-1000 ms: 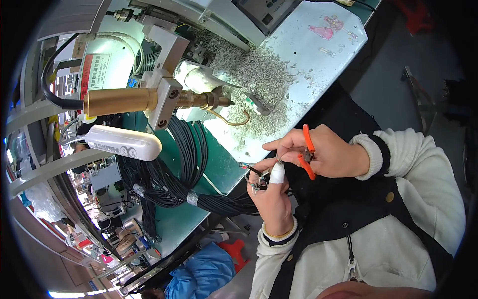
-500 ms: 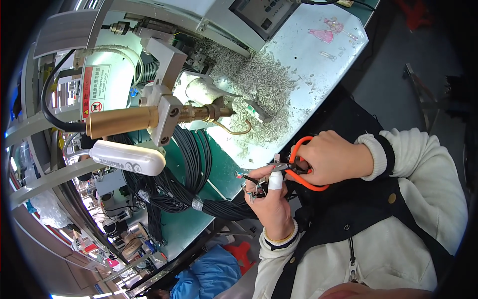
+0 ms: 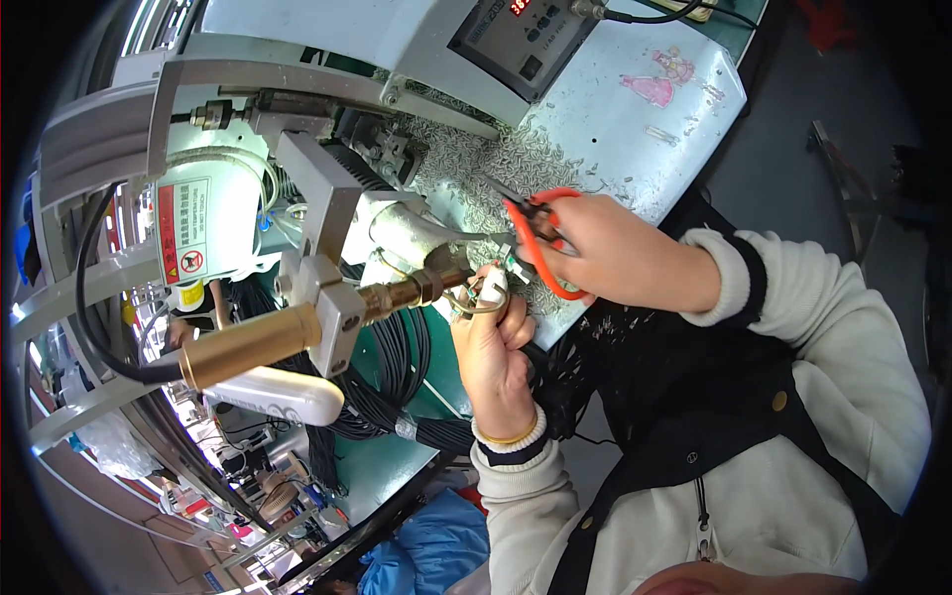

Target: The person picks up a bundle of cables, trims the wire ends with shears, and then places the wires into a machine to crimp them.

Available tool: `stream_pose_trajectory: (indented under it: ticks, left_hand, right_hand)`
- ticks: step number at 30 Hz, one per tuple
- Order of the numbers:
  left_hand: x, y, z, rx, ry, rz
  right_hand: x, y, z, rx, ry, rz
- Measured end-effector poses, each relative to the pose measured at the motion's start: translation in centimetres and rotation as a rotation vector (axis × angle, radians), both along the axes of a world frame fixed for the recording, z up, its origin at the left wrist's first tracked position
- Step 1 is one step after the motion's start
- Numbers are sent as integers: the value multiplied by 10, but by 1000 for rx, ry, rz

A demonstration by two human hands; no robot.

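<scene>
My left hand (image 3: 494, 362), its thumb wrapped in white tape, pinches the end of a black cable with thin coloured wires; the fingers hide most of it. That hand is right beside the tip of a brass-coloured soldering iron (image 3: 253, 345) clamped in a metal bracket. A thin bent tube (image 3: 484, 309) curves across the taped digit. My right hand (image 3: 620, 253) is closed on orange-handled cutters (image 3: 540, 256), whose blades point up and left over the scraps. Between the hands lies a small green-and-white piece (image 3: 516, 265) on the bench.
Small metallic clippings (image 3: 496, 149) cover much of the white bench plate (image 3: 605, 109). A control box (image 3: 521, 45) stands at the back. Bundled black cables (image 3: 397, 347) lie on the green bench at left, below a white elongated lamp-like housing (image 3: 278, 395). A person in blue (image 3: 426, 545) is beyond.
Both hands have moved forward and left. The cutters have left the wire end and now sit over the clippings. My left hand has come up to the soldering iron tip. The view has shifted.
</scene>
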State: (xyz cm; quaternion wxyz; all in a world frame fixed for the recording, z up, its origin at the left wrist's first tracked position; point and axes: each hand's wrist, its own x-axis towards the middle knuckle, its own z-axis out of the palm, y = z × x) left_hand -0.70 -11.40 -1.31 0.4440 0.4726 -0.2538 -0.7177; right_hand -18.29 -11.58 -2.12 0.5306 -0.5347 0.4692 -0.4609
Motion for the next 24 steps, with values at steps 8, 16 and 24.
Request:
stream_pose_trajectory:
  ticks: [8,16,24]
  left_hand:
    - [4,-5,3,-29,-56,-36]
    - [-9,1,10,-60,-154,72]
    - [-1,0,7,-76,-144,35]
  right_hand:
    - [8,-21,-2,150,-33,148]
    - [8,-22,-1,92,-16,170]
    - [9,-20,-3,114,-21,179]
